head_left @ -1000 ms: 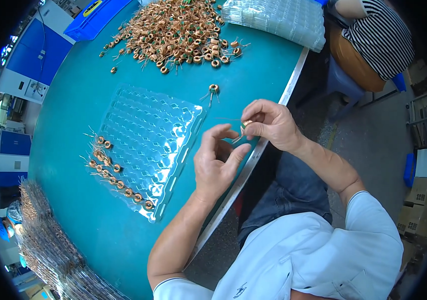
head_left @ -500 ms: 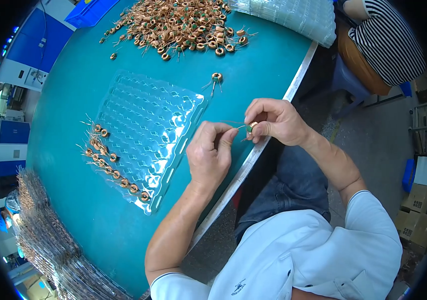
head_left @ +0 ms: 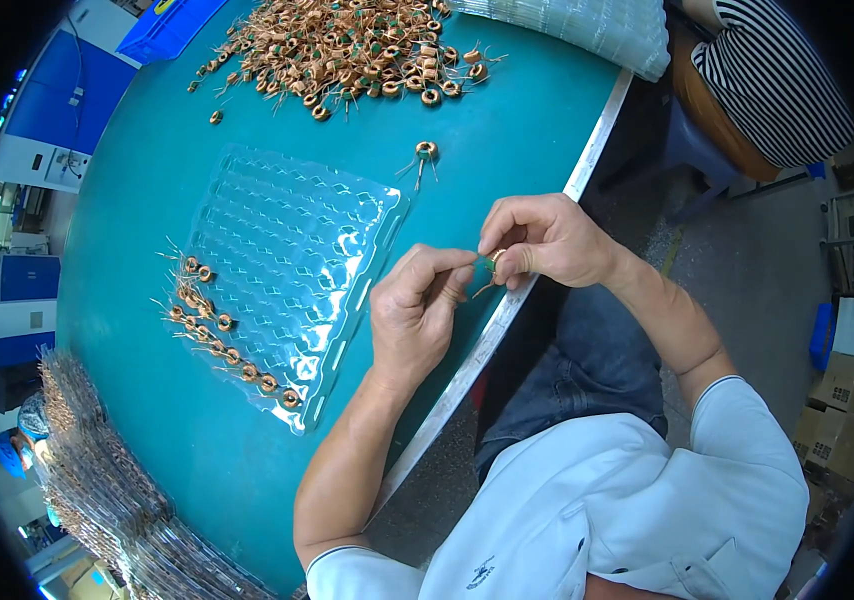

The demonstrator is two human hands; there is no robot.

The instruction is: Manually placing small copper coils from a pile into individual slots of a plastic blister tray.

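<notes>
My right hand (head_left: 555,240) pinches a small copper-wound toroidal coil (head_left: 499,256) between thumb and fingers, just above the table's front edge. A bit of green shows on the coil, and one wire lead (head_left: 484,290) sticks out below it. From the left, my left hand (head_left: 417,305) reaches to the coil with thumb and index finger closed at its lead side; the fingertips mostly hide what they grip. Beyond my hands a single coil (head_left: 427,150) lies with its leads spread. A clear plastic tray (head_left: 282,230) rests to the left, with several coils (head_left: 232,356) along its left and near sides.
A large heap of coils (head_left: 347,50) covers the far part of the green table (head_left: 247,480). Stacked clear trays (head_left: 577,30) lie at the far right, and filled trays (head_left: 107,470) at the near left. Another person in a striped top (head_left: 782,80) sits at the right.
My left fingertips have come closer to the coil; the lead that stretched between them and it no longer shows. The coil has turned a little in my right fingers. The view has shifted slightly.
</notes>
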